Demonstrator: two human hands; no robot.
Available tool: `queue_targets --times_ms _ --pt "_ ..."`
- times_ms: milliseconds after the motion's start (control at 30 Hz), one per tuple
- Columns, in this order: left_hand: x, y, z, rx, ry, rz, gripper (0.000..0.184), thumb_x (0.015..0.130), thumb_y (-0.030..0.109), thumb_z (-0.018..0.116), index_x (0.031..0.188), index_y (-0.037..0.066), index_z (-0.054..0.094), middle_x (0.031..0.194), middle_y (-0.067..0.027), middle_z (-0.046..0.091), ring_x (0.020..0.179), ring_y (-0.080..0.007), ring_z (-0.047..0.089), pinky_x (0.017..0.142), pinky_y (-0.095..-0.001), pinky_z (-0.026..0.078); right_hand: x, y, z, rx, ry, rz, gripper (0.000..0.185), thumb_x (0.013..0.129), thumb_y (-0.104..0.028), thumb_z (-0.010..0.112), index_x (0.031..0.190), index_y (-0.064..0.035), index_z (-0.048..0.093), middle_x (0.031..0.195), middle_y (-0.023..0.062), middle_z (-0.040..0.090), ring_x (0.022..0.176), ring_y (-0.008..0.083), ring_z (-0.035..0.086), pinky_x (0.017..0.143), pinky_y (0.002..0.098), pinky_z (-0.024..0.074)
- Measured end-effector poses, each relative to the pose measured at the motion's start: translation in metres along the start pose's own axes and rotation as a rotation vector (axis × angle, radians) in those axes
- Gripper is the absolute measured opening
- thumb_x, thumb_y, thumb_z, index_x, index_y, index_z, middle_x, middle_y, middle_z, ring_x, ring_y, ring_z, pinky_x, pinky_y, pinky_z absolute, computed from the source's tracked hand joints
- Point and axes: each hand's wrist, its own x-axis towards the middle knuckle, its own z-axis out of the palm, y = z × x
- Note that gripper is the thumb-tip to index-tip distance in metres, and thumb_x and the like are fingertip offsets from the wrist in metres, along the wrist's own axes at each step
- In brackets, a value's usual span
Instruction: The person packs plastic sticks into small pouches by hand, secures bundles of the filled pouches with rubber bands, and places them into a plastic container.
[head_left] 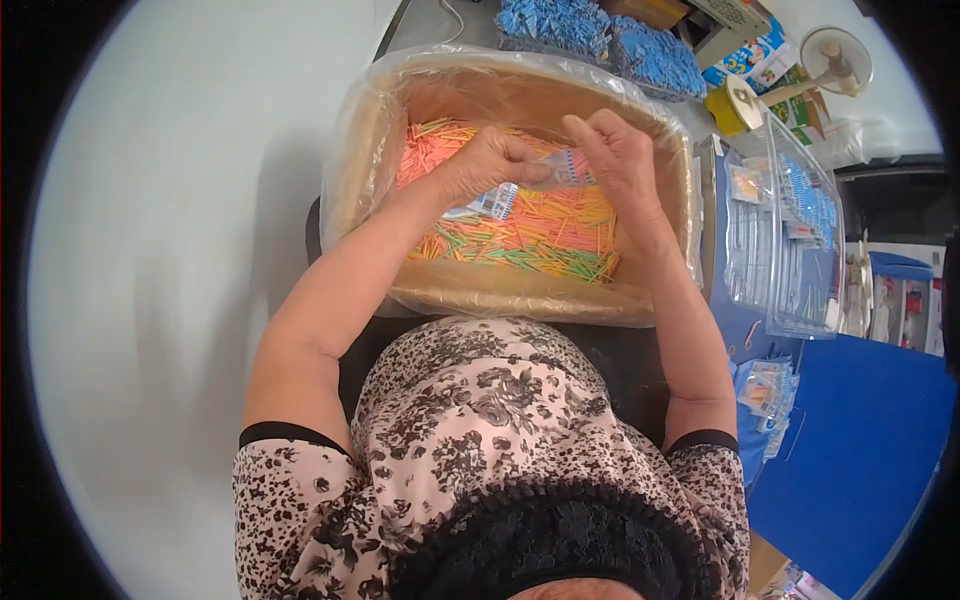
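Note:
A small clear plastic bag [566, 168] with blue-striped print is stretched between my two hands over the carton. My left hand [488, 168] is closed, pinching its left end between thumb and fingers. At the bag's printed right end, my right hand [622, 158] is closed with its fingers curled; they partly hide that end. Thin pink, yellow and green sticks [540, 235] lie loose below both hands. On top of them, under my left hand, rests a blue-and-white printed packet [497, 202].
The carton [370, 160] is lined with clear plastic. Behind it lie blue bundles [655, 58]. At the right stand a clear plastic bin [800, 230] holding blue-printed packets and a yellow container [735, 105]. More packets [768, 388] lie by a blue panel [860, 430].

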Motion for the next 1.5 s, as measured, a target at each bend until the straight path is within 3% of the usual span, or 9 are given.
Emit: queue_targets --times_ms 133,267,500,633,800,1100,1300,1400,1500 --pt "0.005 -0.008 -0.001 -0.089 -0.001 0.019 0.017 0.083 0.016 0.067 0.092 0.001 0.070 0.081 -0.0017 0.067 0.072 -0.0074 0.058 0.068 -0.0246 0.046 -0.004 -0.004 0.003 0.098 -0.066 -0.045 0.020 0.089 -0.018 0.061 0.078 -0.0010 0.059 0.067 -0.0038 0.051 0.062 0.0041 0.043 0.054 0.0233 0.0366" --pt "0.007 -0.013 0.000 -0.213 -0.017 0.025 0.024 0.084 0.022 0.067 0.096 0.001 0.069 0.085 -0.0023 0.067 0.077 -0.0086 0.059 0.072 -0.0255 0.047 -0.012 -0.001 -0.009 0.260 0.023 0.030 0.026 0.085 -0.025 0.065 0.089 -0.0004 0.062 0.073 0.0060 0.060 0.069 0.0084 0.052 0.063 0.0251 0.0450" --pt "0.011 -0.022 -0.005 -0.087 -0.064 -0.030 0.031 0.088 0.029 0.062 0.100 0.001 0.067 0.090 -0.0044 0.067 0.083 -0.0109 0.060 0.073 -0.0262 0.048 -0.034 0.004 0.025 -0.065 0.184 -0.208 0.026 0.085 -0.019 0.064 0.103 -0.0010 0.061 0.094 0.0099 0.065 0.093 0.0164 0.060 0.078 0.0292 0.0493" --pt "0.004 -0.005 0.000 0.079 -0.042 -0.135 0.030 0.090 0.026 0.059 0.101 0.000 0.066 0.095 -0.0056 0.065 0.083 -0.0127 0.061 0.074 -0.0271 0.049 -0.033 0.020 0.020 -0.084 0.046 -0.458 0.031 0.079 -0.016 0.068 0.106 -0.0012 0.061 0.099 0.0152 0.064 0.089 0.0302 0.063 0.079 0.0351 0.0510" --pt "-0.004 -0.020 -0.005 0.006 -0.022 -0.178 0.032 0.090 0.026 0.060 0.104 -0.002 0.064 0.097 -0.0067 0.065 0.086 -0.0151 0.062 0.076 -0.0299 0.050 -0.051 0.021 0.017 0.108 0.084 -0.370 0.025 0.079 -0.011 0.068 0.102 -0.0022 0.065 0.094 0.0134 0.066 0.087 0.0258 0.065 0.076 0.0324 0.0517" --pt "-0.005 -0.030 -0.004 -0.108 -0.047 -0.066 0.034 0.088 0.027 0.064 0.104 -0.003 0.064 0.095 -0.0104 0.067 0.089 -0.0182 0.064 0.082 -0.0311 0.050 -0.191 0.018 -0.213 0.126 0.634 -0.024 0.030 0.079 0.005 0.064 0.109 0.0017 0.064 0.095 0.0114 0.068 0.081 0.0154 0.065 0.074 0.0272 0.0535" --pt "-0.008 -0.021 -0.001 0.440 0.233 -0.101 0.026 0.085 0.023 0.065 0.096 -0.001 0.068 0.090 -0.0071 0.069 0.082 -0.0132 0.063 0.074 -0.0270 0.048 -0.298 0.144 -0.304 -0.426 0.787 0.450 0.035 0.078 -0.009 0.070 0.111 -0.0003 0.064 0.099 0.0107 0.068 0.086 0.0180 0.065 0.078 0.0291 0.0507" --pt "0.001 -0.086 -0.043 0.909 0.245 0.105 0.030 0.074 0.025 0.072 0.093 0.003 0.068 0.090 -0.0119 0.068 0.086 -0.0244 0.064 0.077 -0.0353 0.049 -0.318 0.192 -0.316 -1.254 0.502 0.142 0.035 0.076 -0.014 0.072 0.108 -0.0005 0.064 0.103 0.0182 0.065 0.095 0.0319 0.062 0.082 0.0392 0.0478" --pt "-0.008 -0.070 -0.030 1.378 0.156 -0.148 0.047 0.068 0.030 0.076 0.106 0.008 0.061 0.108 -0.0127 0.062 0.105 -0.0308 0.056 0.088 -0.0429 0.044 -0.272 0.140 -0.285 -1.330 0.668 -0.015 0.030 0.076 -0.008 0.072 0.104 -0.0013 0.065 0.107 0.0153 0.064 0.099 0.0311 0.060 0.084 0.0390 0.0464"
